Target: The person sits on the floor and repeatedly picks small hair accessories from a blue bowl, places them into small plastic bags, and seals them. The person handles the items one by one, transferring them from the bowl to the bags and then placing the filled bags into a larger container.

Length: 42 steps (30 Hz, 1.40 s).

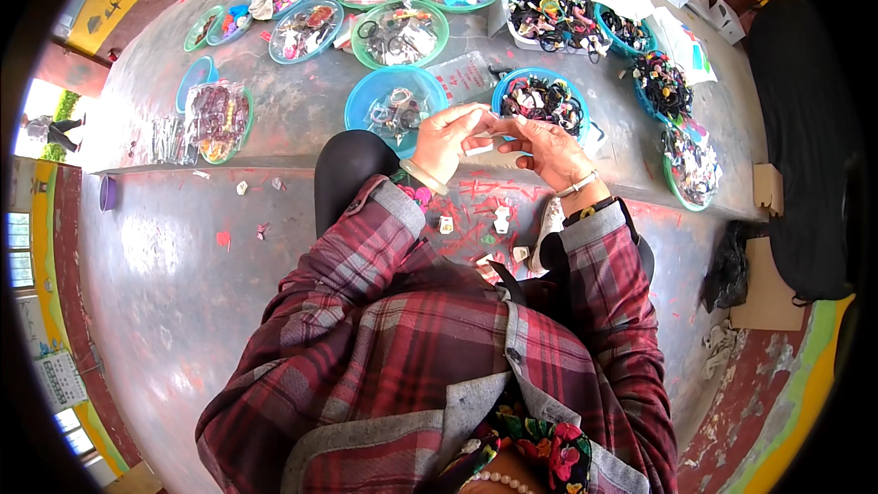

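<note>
Both hands meet above the near edge of the table [302,110], just in front of the person's chest. The left hand [445,139] is raised with its fingers curled, pinching the top of a small clear packet [474,119] between thumb and fingertips. The right hand [547,148] comes in from the other side, fingers bent, and holds the same packet at its lower right edge, so the packet sits between the two hands, touching both, clear of the table. A small white piece [478,150] shows just under the packet, between the thumbs; whether it belongs to the packet I cannot tell. A pale bangle [422,176] circles the left wrist and a beaded bracelet [578,185] the right. Directly beyond the hands stand two blue bowls: the left bowl [395,102] holds bagged rings, the right bowl [541,99] a heap of dark hair ties. Between them lies a flat clear bag [466,73]. Farther back, green and teal dishes of coloured trinkets stand in a loose arc across the table, and a green bowl [690,169] of mixed pieces sits to the right of the right hand. Below the hands, small white scraps [501,218] lie on the floor [165,293] by the knee.
</note>
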Each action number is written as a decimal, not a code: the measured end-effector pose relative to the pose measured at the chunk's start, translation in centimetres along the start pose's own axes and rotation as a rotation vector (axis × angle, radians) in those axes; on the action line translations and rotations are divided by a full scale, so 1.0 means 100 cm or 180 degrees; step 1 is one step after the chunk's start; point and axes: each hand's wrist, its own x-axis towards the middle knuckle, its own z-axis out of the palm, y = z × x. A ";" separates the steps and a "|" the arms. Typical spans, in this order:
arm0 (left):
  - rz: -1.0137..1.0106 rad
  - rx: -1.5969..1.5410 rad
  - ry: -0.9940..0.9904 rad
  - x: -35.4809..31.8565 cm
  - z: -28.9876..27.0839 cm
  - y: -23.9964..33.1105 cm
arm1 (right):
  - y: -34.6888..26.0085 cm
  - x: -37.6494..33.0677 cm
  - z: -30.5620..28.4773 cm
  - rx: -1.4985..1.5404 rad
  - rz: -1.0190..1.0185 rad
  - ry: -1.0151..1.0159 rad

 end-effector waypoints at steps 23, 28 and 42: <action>-0.0052 0.1246 -0.0513 -0.005 0.007 -0.003 | 0.023 0.002 0.019 -0.5407 -0.2171 0.1271; -0.0149 0.0844 -0.0311 -0.002 -0.002 -0.010 | 0.026 0.002 0.026 -0.5457 -0.2470 0.1121; 0.0586 0.0672 0.0370 0.011 -0.005 -0.002 | -0.024 0.027 -0.055 -0.2379 -0.1931 0.2858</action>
